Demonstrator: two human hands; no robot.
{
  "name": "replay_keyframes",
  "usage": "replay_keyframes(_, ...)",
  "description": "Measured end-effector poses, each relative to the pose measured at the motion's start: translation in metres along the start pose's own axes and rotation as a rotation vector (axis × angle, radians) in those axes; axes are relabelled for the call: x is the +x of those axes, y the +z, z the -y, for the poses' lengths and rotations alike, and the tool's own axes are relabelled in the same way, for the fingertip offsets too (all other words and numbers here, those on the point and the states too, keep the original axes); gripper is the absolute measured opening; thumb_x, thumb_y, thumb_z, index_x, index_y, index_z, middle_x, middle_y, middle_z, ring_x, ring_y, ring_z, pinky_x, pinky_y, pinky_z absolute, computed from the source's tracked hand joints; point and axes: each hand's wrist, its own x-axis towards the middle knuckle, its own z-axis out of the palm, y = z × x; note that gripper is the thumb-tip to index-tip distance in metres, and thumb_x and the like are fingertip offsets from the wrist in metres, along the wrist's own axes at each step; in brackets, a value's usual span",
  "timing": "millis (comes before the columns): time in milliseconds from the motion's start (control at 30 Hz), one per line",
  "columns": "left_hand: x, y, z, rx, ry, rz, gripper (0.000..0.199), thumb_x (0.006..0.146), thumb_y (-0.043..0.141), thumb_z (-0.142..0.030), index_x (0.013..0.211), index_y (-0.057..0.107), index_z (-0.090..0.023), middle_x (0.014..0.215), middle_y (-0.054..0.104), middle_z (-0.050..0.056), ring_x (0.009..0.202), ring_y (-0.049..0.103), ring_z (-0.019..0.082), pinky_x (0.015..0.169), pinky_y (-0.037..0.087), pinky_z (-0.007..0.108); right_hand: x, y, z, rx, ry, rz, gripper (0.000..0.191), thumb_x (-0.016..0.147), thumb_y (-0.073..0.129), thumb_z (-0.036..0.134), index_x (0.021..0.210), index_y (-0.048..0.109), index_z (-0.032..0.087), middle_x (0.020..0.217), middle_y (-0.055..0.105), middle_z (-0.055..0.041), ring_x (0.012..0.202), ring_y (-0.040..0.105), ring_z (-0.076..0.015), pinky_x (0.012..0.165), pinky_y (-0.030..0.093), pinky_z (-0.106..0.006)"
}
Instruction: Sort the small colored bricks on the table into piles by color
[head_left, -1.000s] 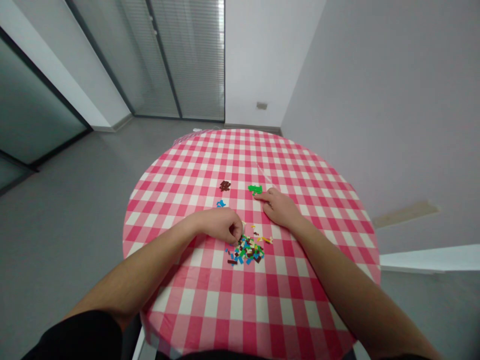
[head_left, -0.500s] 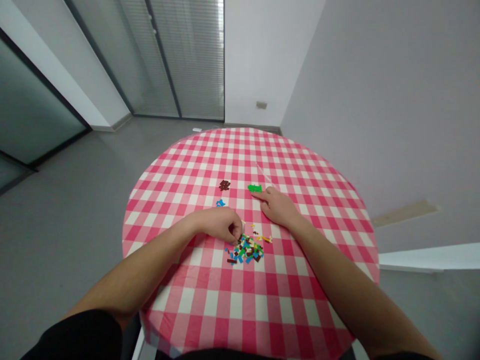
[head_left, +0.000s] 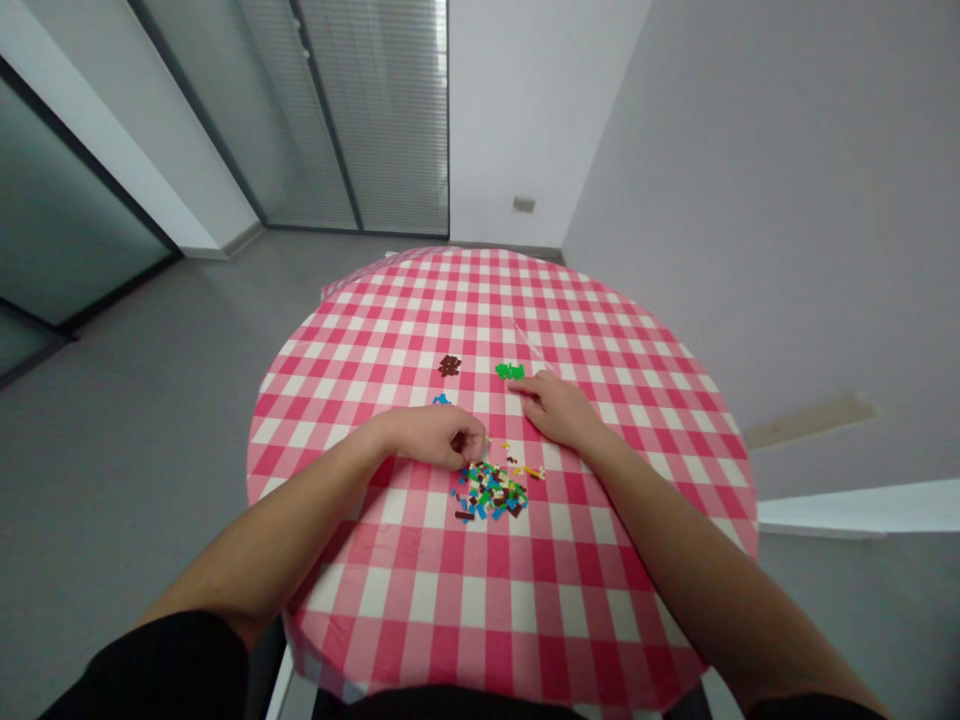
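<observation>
My left hand (head_left: pixel 435 436) is curled closed, with the fingertips pointing down at the top edge of a heap of small plastic building bricks (head_left: pixel 489 493). My fingers (head_left: pixel 471 448) hide whatever lies between them, so I can't tell whether they grip a brick. My right hand (head_left: pixel 559 408) is open, resting on the cloth and holding nothing, with its index finger (head_left: pixel 521 386) stretched out just beside a small cluster of green bricks (head_left: pixel 510 372).

A few loose yellow and white bricks (head_left: pixel 531 471) lie between the heap and my right hand. Farther out, a small cluster of dark brown bricks (head_left: pixel 449 366) sits apart from the green ones, and a few blue bricks (head_left: pixel 442 400) lie just beyond my left hand.

All of this sits near the middle of a round table under a pink-and-white gingham tablecloth (head_left: pixel 424 595). From the heap, a wide band of checks runs back to the near edge, with both my forearms crossing it. A longer stretch runs past the green and brown bricks to the far rim, and a crease (head_left: pixel 529 340) runs across it. Grey floor (head_left: pixel 127 450) surrounds the table's left side, a pale wall (head_left: pixel 757 200) rises beyond its right side, and a glass partition with slatted blinds (head_left: pixel 382 110) stands ahead.
</observation>
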Motion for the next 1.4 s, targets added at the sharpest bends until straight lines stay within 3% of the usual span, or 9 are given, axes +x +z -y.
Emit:
replay_keyframes(133,-0.002,-0.002,0.001,-0.004,-0.022,0.007,0.009,0.069,0.058,-0.008,0.073,0.056,-0.016,0.069,0.057,-0.003,0.062,0.050,0.011,0.059,0.038,0.024,-0.008,-0.006,0.004,0.209,-0.062,0.045,0.021,0.085,0.055,0.020,0.096,0.073,0.017,0.090,0.069,-0.0076,0.078,0.061,-0.0175,0.069,0.044,-0.028)
replay_keyframes(267,-0.002,-0.001,-0.002,0.018,-0.050,0.028,0.016,0.069,0.070,-0.020,0.074,0.055,-0.017,0.070,0.057,-0.003,0.061,0.050,0.011,0.058,0.036,0.024,-0.020,-0.021,0.017,0.376,-0.130,0.349,0.014,0.081,0.063,0.028,0.083,0.071,0.017,0.075,0.068,-0.0033,0.066,0.059,-0.0140,0.059,0.040,-0.024)
replay_keyframes(333,-0.001,0.001,-0.005,0.107,-0.063,0.020,0.025,0.066,0.075,-0.026,0.070,0.052,-0.018,0.065,0.054,-0.005,0.058,0.046,0.010,0.055,0.032,0.024,-0.025,-0.027,0.026,0.339,-0.120,0.487,0.017,0.076,0.069,0.033,0.071,0.065,0.017,0.062,0.061,0.0001,0.055,0.052,-0.0118,0.050,0.033,-0.023)
replay_keyframes(500,0.006,0.007,-0.011,0.344,-0.087,-0.036,0.035,0.066,0.077,-0.032,0.061,0.045,-0.019,0.056,0.045,-0.005,0.053,0.039,0.011,0.052,0.024,0.027,-0.028,-0.034,0.046,0.150,-0.122,0.575,0.027,0.067,0.076,0.028,0.058,0.052,0.018,0.055,0.053,0.0030,0.051,0.042,-0.0092,0.049,0.023,-0.026)
replay_keyframes(667,0.007,0.008,-0.010,0.340,-0.074,-0.062,0.029,0.070,0.071,-0.024,0.060,0.044,-0.018,0.056,0.046,-0.005,0.052,0.040,0.010,0.053,0.026,0.027,-0.027,-0.030,0.045,0.149,-0.157,0.514,0.029,0.077,0.069,0.033,0.060,0.050,0.018,0.055,0.051,0.0026,0.050,0.040,-0.0093,0.049,0.022,-0.026)
replay_keyframes(867,0.005,0.006,-0.009,0.262,-0.068,-0.048,0.021,0.074,0.066,-0.022,0.063,0.049,-0.017,0.061,0.052,-0.004,0.054,0.045,0.010,0.056,0.030,0.025,-0.027,-0.024,0.039,0.244,-0.220,0.455,0.010,0.078,0.064,0.025,0.085,0.069,0.018,0.070,0.064,-0.0010,0.059,0.051,-0.0116,0.053,0.030,-0.023)
replay_keyframes(967,0.005,0.005,-0.009,0.241,-0.059,-0.038,0.018,0.074,0.065,-0.021,0.063,0.051,-0.017,0.060,0.053,-0.004,0.055,0.046,0.011,0.057,0.031,0.025,-0.027,-0.025,0.042,0.272,-0.248,0.490,0.019,0.076,0.063,0.018,0.092,0.074,0.019,0.073,0.067,-0.0014,0.061,0.054,-0.0120,0.055,0.034,-0.023)
replay_keyframes(1200,0.004,0.003,-0.006,0.200,-0.037,-0.017,0.011,0.071,0.064,-0.015,0.066,0.055,-0.017,0.062,0.054,-0.004,0.055,0.048,0.010,0.056,0.031,0.024,-0.028,-0.027,0.046,0.338,-0.272,0.542,0.019,0.074,0.065,0.015,0.087,0.078,0.019,0.075,0.070,-0.0017,0.062,0.056,-0.0114,0.056,0.036,-0.022)
replay_keyframes(1400,0.005,0.003,-0.003,0.203,-0.045,-0.020,0.011,0.069,0.065,-0.015,0.065,0.055,-0.016,0.061,0.055,-0.005,0.055,0.048,0.009,0.054,0.031,0.023,-0.031,-0.021,0.058,0.329,-0.414,0.581,0.028,0.082,0.065,0.021,0.107,0.076,0.027,0.076,0.069,0.0001,0.060,0.053,-0.0101,0.056,0.034,-0.022)
